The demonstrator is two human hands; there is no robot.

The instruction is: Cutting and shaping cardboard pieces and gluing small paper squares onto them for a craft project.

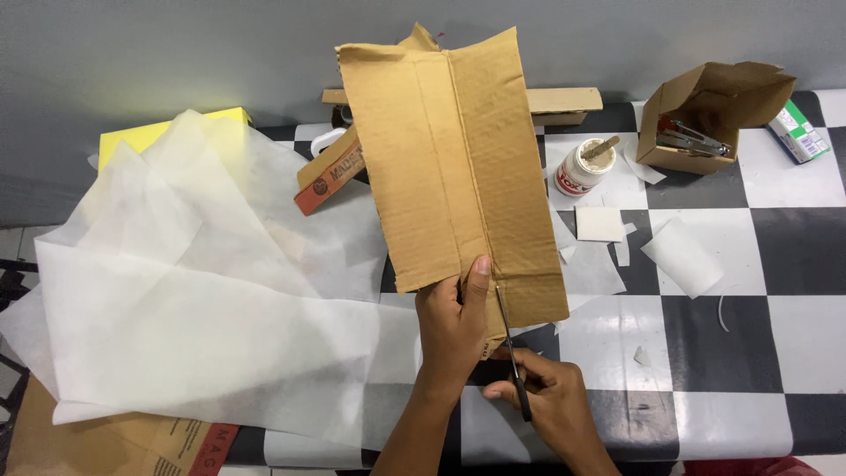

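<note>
A person's left hand (454, 322) is gripping a flattened brown cardboard panel (454, 167) upright near the checkered table's (775, 264) front edge. The right hand (546, 397), fingers closed around black-handled scissors (511, 353), is cutting along a crease; the cut appears barely begun, most of the crease remaining.

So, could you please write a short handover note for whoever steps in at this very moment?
Left hand: grips the bottom edge of the cardboard sheet, holding it upright, thumb on its face.
Right hand: holds the scissors, blades at the sheet's lower edge beside the fold.
Done: the cut has barely entered.
Left: nearly the whole length along the fold.
Nearby: white tissue paper on the left, glue jar behind.
</note>
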